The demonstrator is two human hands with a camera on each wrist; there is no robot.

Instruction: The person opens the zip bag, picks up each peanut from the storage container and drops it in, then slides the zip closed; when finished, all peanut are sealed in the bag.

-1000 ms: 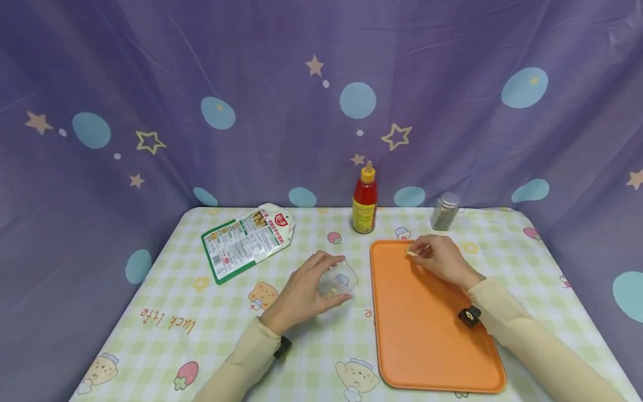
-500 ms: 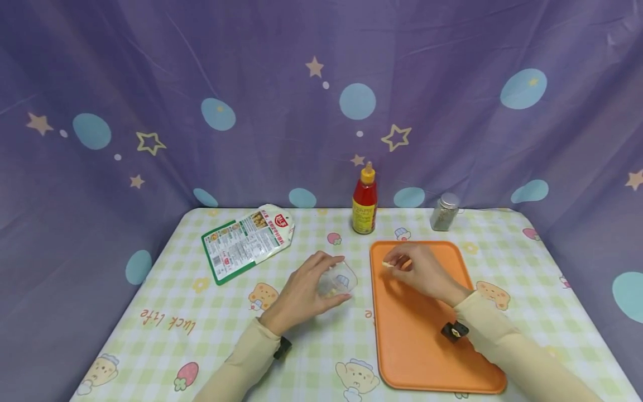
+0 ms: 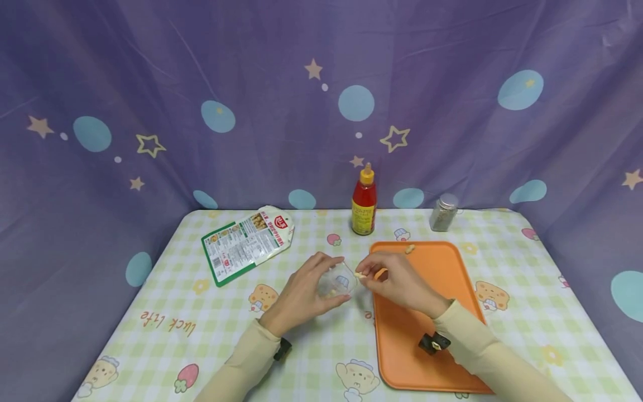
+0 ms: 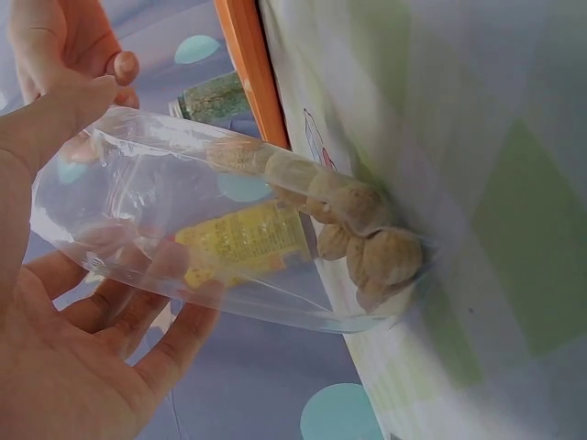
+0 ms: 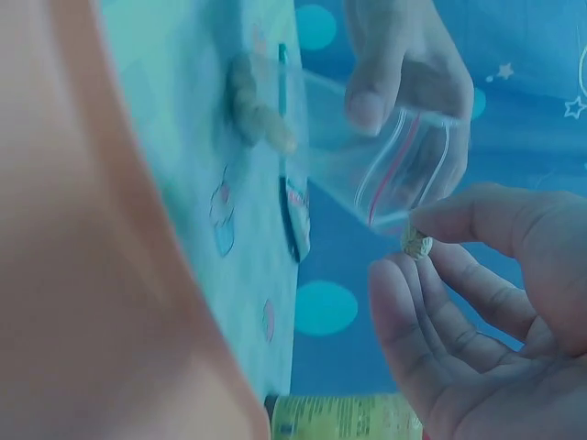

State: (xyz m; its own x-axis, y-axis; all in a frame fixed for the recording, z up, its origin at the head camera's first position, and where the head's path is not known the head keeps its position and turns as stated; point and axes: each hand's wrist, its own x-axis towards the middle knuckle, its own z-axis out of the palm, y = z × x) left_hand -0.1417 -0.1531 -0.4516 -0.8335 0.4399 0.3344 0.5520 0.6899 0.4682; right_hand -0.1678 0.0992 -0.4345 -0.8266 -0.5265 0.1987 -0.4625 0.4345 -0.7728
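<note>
My left hand grips a clear zip bag around its mouth, thumb on one side and fingers on the other. Several peanuts in their shells lie at the bottom of the bag, near the tablecloth in the left wrist view. Between thumb and fingertips, my right hand pinches a single peanut right beside the bag's opening. Below the right forearm is an orange tray. One more peanut rests at the tray's far edge.
A red sauce bottle with a yellow cap stands behind the bag. Further right, behind the tray, is a small spice jar. A green-and-white printed packet lies flat at the back left. Purple curtain borders the table behind.
My right hand has moved left and nearer, from the tray's far edge to the bag's mouth, carrying the peanut. The peanut left on the tray has come into view. The left hand stays put.
</note>
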